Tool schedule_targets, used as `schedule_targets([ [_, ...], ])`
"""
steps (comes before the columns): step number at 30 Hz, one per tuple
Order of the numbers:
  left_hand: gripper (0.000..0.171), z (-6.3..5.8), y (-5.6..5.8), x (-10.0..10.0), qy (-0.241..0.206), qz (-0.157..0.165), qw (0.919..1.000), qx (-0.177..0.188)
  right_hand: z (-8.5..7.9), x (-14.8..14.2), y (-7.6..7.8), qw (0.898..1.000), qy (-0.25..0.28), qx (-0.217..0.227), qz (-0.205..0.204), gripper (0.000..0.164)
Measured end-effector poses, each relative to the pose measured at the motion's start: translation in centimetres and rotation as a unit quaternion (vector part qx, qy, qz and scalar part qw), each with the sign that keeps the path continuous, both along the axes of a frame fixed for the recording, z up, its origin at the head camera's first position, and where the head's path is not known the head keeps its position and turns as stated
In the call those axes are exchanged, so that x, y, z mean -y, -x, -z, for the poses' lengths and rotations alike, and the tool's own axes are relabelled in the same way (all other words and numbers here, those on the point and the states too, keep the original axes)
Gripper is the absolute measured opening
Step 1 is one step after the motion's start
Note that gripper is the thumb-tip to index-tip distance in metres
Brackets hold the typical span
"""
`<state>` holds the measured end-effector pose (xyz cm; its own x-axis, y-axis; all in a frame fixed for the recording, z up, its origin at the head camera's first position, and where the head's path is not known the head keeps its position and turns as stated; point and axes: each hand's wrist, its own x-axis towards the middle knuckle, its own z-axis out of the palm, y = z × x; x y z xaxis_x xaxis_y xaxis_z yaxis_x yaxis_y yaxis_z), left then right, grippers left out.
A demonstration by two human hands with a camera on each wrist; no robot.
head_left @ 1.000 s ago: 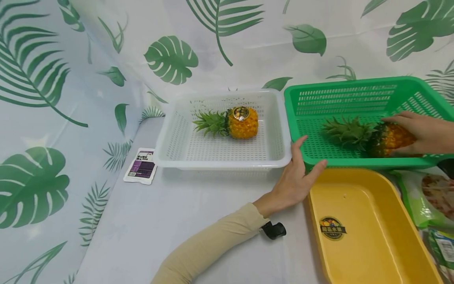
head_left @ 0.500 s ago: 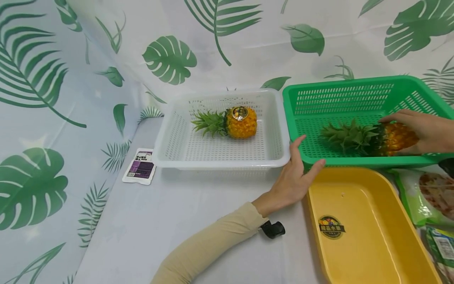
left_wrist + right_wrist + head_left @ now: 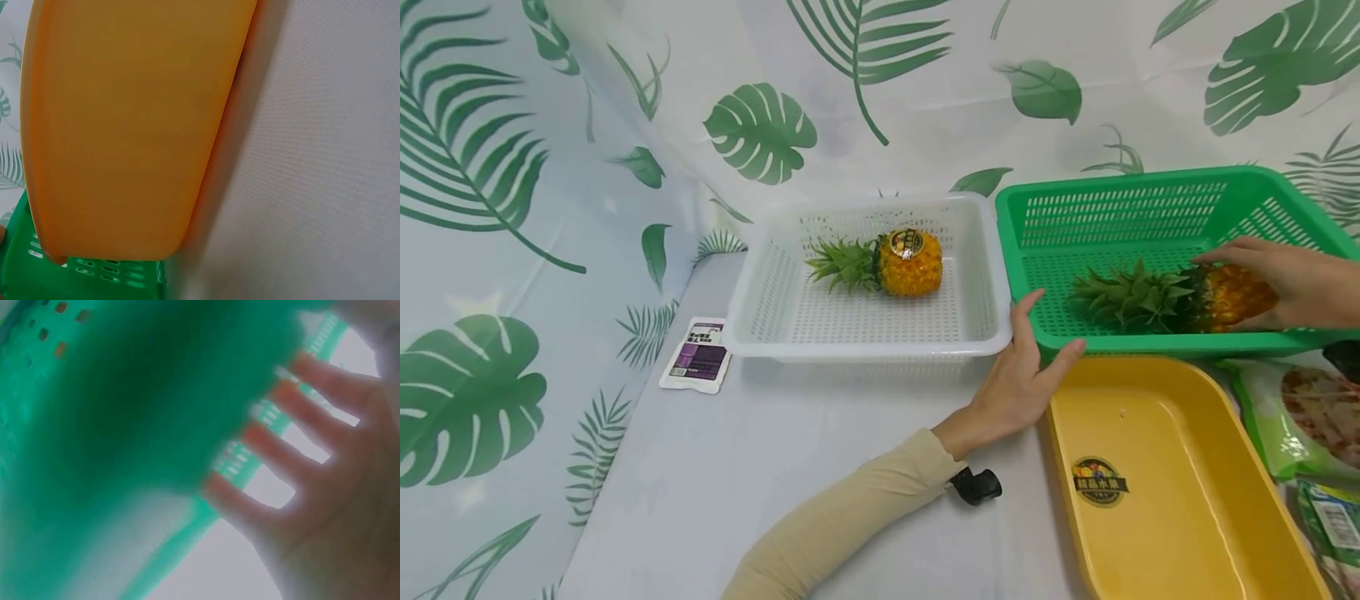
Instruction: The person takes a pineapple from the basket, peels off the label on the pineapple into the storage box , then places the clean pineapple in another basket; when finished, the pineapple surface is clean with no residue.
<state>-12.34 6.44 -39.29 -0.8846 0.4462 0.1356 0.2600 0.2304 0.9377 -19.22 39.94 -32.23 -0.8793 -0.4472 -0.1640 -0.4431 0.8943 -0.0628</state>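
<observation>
Clasped round a pineapple [image 3: 1183, 300] with the right grip [image 3: 1288, 283], fingers to the far side and thumb to the near. Lying on its side inside the green basket [image 3: 1127, 208] at the far right, crown to the left, with perforated walls all around and a near rim close in front. Spread, with thumb and fingers apart, in the left grip [image 3: 1011, 383], at the near right corner of the white basket [image 3: 880, 321]; pressure on the rim impossible to tell.

In the white basket, another pineapple [image 3: 883, 262], on its side, crown left, round label upward. Green rim right alongside white rim. On the near side of the green basket, a yellow tray [image 3: 1180, 517], close to the left grip. Right of the tray, two green-edged packets [image 3: 1315, 417], cut off at the edge. Left of the white basket on the pale bench [image 3: 835, 417], a purple-and-white packet [image 3: 696, 358]. Behind everything, leaf-printed cloth [image 3: 925, 167].
</observation>
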Motion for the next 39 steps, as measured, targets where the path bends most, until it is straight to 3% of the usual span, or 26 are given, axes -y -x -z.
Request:
schedule_targets([
  [5,0.071,0.0,0.1,0.0,0.000,0.002,1.0000,-0.001,-0.8,1.2,-0.1,0.999,0.012,-0.023,-0.019,0.089],
  [13,0.070,-0.1,-0.1,0.2,-0.002,-0.002,1.0000,0.000,-3.9,6.8,-1.6,0.990,0.044,-0.110,-0.071,0.075],
  [19,0.065,-0.8,-1.2,1.0,-0.009,0.004,0.9994,0.034,-5.9,10.9,-3.1,0.959,0.119,-0.203,-0.156,0.061],
  [23,0.068,-2.3,-2.5,2.4,0.021,0.021,0.9965,0.079,-6.6,13.8,-4.0,0.939,0.176,-0.232,-0.185,0.083],
  [27,0.071,-4.0,-4.0,5.5,0.051,0.074,0.9850,0.147,-7.2,16.0,-4.6,0.920,0.204,-0.257,-0.213,0.078],
  [29,0.064,-4.6,-4.5,7.7,0.068,0.105,0.9786,0.163,-7.3,16.8,-4.9,0.916,0.212,-0.263,-0.218,0.074],
  [32,0.049,-5.4,-4.9,11.2,0.098,0.147,0.9741,0.140,-7.6,17.7,-4.9,0.912,0.228,-0.267,-0.213,0.073],
  [34,0.040,-6.0,-5.0,13.4,0.122,0.146,0.9762,0.103,-7.6,18.3,-4.7,0.909,0.240,-0.268,-0.209,0.071],
  [36,0.035,-6.5,-5.1,15.5,0.143,0.117,0.9812,0.056,-7.6,18.9,-4.3,0.908,0.252,-0.263,-0.207,0.056],
  [39,0.028,-7.0,-4.9,18.4,0.166,0.036,0.9853,-0.015,-7.5,20.0,-3.9,0.910,0.264,-0.249,-0.202,0.042],
])
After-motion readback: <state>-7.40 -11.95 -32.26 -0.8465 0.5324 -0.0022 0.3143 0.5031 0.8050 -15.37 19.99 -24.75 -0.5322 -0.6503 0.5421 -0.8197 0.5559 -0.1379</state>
